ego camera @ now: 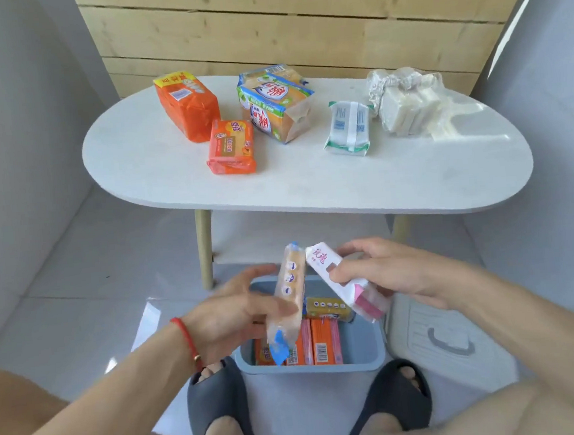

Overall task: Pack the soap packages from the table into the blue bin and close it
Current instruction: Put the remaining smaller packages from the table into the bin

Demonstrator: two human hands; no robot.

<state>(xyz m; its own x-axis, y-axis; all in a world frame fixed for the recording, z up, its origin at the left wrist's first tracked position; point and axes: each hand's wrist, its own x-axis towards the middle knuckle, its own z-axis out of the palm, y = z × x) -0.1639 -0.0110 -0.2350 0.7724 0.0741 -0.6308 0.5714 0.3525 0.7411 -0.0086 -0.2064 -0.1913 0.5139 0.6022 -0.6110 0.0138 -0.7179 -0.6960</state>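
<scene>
The blue bin (pixel 365 352) stands open on the floor between my feet, with several orange and yellow soap packs (pixel 318 343) inside. My left hand (pixel 238 315) holds a clear-wrapped beige soap bar (pixel 290 294) upright over the bin. My right hand (pixel 386 274) grips a white and pink soap package (pixel 335 275) tilted above the bin's far right corner. On the white table (pixel 303 178) lie a big orange pack (pixel 185 105), a small orange pack (pixel 232 146), a stacked blue and beige pack (pixel 275 103), a white and green pack (pixel 349 128) and clear-wrapped white bars (pixel 407 105).
The bin's pale lid (pixel 443 339) with a grey handle lies on the floor to the right of the bin. A sheet of clear plastic (pixel 149 320) lies on the floor to the left. A wooden panel wall (pixel 297 20) stands behind the table.
</scene>
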